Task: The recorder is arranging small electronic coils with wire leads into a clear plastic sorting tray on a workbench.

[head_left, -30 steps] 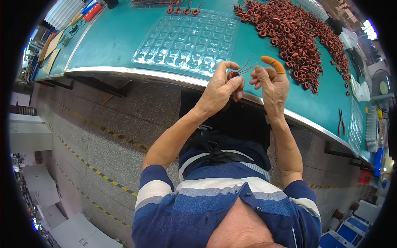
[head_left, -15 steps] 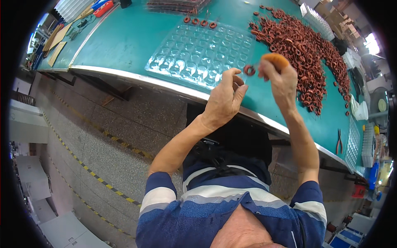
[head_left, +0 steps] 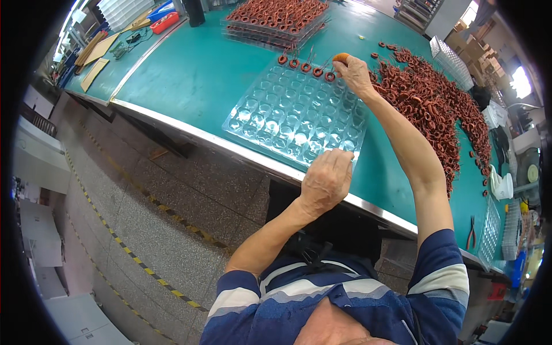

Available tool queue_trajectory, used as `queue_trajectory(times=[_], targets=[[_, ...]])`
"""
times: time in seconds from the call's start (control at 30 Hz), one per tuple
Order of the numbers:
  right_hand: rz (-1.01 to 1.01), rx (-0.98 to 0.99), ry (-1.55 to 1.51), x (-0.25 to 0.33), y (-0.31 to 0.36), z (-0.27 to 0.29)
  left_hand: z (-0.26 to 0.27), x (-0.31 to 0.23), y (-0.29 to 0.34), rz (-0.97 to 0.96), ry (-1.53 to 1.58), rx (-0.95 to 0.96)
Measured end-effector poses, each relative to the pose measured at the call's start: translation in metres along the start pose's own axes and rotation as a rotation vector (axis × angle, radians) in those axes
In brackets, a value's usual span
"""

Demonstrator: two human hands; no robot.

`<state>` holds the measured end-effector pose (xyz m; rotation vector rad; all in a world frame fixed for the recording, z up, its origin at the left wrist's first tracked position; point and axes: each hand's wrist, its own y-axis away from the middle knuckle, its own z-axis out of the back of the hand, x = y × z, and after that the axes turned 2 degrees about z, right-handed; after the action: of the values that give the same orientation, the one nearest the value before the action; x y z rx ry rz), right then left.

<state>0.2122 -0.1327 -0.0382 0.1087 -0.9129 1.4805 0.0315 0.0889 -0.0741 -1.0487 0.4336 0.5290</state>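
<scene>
A clear plastic blister tray (head_left: 253, 106) with rows of round pockets lies on the green table. Several ring coils (head_left: 306, 67), reddish-brown with thin wire leads, sit in a row along its far edge. At the right end of that row, my right hand (head_left: 357, 77) pinches the leads of the last ring coil (head_left: 329, 76); an orange cover is on one of its fingertips. My left hand (head_left: 328, 183) rests at the tray's near right corner, back upward and fingers curled together. Whatever those left fingers hold, if anything, is hidden beneath them.
A large heap of loose ring coils (head_left: 422, 103) spreads to the right. Stacked trays filled with coils (head_left: 276, 23) stand at the back. Red-handled pliers (head_left: 471, 234) lie near the right front edge, beside another clear tray (head_left: 490, 230). A red bin (head_left: 165, 23) sits far left.
My right hand has carried a ring coil away from me to the far tray edge, lengthening the row there. My left hand, earlier with fingers apart, has closed at the near corner.
</scene>
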Motion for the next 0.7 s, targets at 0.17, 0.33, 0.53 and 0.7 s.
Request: queue_trajectory(times=[0.17, 0.33, 0.53, 0.7], targets=[[0.072, -0.025, 0.047, 0.003, 0.002, 0.006, -0.001, 0.003, -0.002, -0.009, -0.018, 0.004], [0.057, -0.015, 0.221, -0.001, 0.010, 0.071, 0.001, 0.004, -0.003, 0.007, -0.015, -0.029], [0.318, 0.224, 0.573, -0.055, 0.061, 0.114, -0.004, -0.001, -0.004, 0.002, -0.022, -0.020], [0.443, 0.168, 0.732, -0.058, 0.077, 0.103, -0.005, 0.001, -0.002, -0.007, -0.029, -0.016]])
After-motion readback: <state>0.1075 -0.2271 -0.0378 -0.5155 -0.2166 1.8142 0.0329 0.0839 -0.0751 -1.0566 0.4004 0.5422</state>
